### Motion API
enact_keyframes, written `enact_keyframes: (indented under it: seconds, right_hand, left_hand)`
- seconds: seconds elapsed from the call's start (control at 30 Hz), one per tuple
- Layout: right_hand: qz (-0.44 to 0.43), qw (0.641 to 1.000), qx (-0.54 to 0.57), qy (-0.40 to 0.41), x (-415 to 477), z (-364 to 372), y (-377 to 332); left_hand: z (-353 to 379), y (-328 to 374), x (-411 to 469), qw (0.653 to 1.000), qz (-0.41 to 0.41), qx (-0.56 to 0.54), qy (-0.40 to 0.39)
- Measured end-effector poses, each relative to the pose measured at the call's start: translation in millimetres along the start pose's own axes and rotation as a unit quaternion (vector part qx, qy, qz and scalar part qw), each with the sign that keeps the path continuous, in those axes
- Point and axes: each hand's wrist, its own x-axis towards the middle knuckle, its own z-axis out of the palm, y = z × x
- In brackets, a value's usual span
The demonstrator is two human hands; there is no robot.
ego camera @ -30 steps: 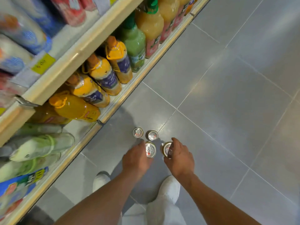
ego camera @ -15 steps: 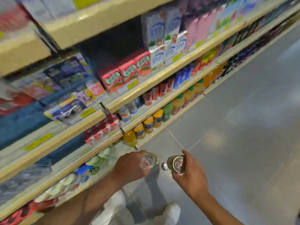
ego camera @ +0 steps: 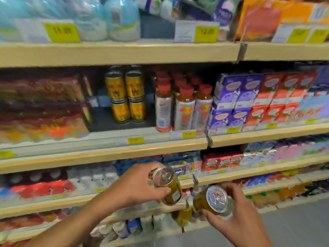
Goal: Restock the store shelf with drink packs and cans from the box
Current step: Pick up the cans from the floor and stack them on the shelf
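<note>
Hidden: labels on both held cans blurred; lower shelves smeared, goods unclear.
Left can [ego camera: 167, 186]: gold, tilted, top toward camera, gripped around its side by the left hand [ego camera: 137, 184].
Right can [ego camera: 214, 200]: top toward camera, clasped by the right hand [ego camera: 236, 216], just beside the left can.
Shelf [ego camera: 106, 148]: stacked gold cans [ego camera: 125, 97] above the hands.

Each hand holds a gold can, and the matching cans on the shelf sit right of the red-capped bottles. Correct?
Not quite. The head view shows the stacked gold cans left of the red-capped bottles. The rest holds: left hand and right hand each hold one.
</note>
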Motion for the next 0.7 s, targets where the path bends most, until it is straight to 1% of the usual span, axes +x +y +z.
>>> enact_keyframes:
  seconds: [0.17, 0.27, 0.33, 0.43, 0.57, 0.63, 0.7]
  right_hand:
    - [-0.072, 0.997, 0.027, 0.002, 23.8, 5.1, -87.0]
    - [-0.103, 0.994, 0.036, 0.012, 35.4, 10.7, -124.3]
    - [-0.121, 0.992, 0.034, 0.014, 43.2, 16.7, -147.7]
    - [-0.139, 0.990, 0.023, 0.029, 50.9, 22.6, -174.3]
    - [-0.148, 0.987, 0.008, 0.059, 57.3, 29.3, -199.9]
    - [-0.149, 0.987, -0.002, 0.066, 59.3, 31.2, -209.3]
    - [-0.153, 0.985, -0.013, 0.077, 61.6, 32.5, -218.0]
  left_hand:
    - [-119.4, -16.9, -18.7, 0.990, 0.002, -0.050, 0.129]
    - [-167.1, -29.8, -8.7, 0.979, 0.013, -0.029, 0.200]
    - [-189.7, -41.5, 1.7, 0.972, -0.003, -0.026, 0.234]
    - [-207.5, -59.2, 17.8, 0.969, -0.024, 0.024, 0.245]
    - [-210.1, -80.1, 35.2, 0.968, -0.086, 0.081, 0.222]
    - [-207.7, -88.8, 42.6, 0.971, -0.083, 0.090, 0.205]
    - [-207.1, -95.9, 47.8, 0.976, -0.065, 0.073, 0.194]
